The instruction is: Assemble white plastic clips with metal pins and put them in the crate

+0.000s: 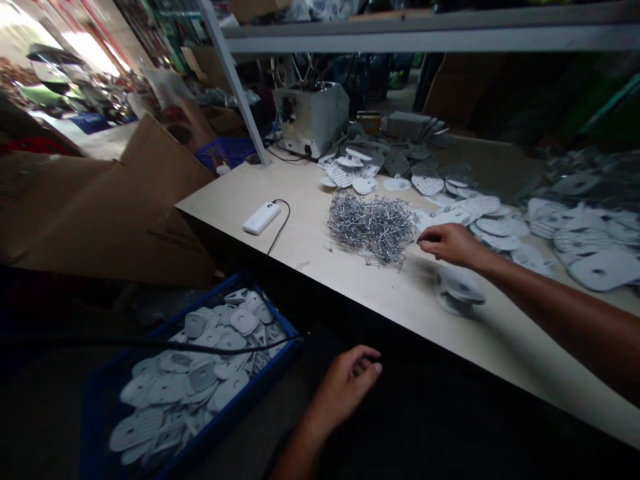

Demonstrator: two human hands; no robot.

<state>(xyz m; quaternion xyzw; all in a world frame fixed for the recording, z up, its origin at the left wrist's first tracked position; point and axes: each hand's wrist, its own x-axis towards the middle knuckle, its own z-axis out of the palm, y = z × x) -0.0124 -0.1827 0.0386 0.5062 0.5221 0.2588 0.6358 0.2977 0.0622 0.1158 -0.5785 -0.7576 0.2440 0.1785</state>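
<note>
My right hand (pixel 447 243) is over the table just right of a heap of small silvery wire springs (pixel 370 225). Its fingertips are pinched together, and whatever they hold is too small to make out. Below that hand, a blurred pair of whitish plastic pieces (pixel 459 291) sits on the table, one above the other. My left hand (pixel 347 381) hangs in front of the table edge with fingers loosely curled, thumb apart, and nothing in it.
Flat pale plastic pieces (pixel 495 227) lie scattered along the table's back and right. A blue crate (pixel 287 327) of similar pieces stands lower left, a black cable (pixel 200 347) crossing it. A white power bank (pixel 261 218), a boxy machine (pixel 315 117) and a cardboard box (pixel 150 193) are around.
</note>
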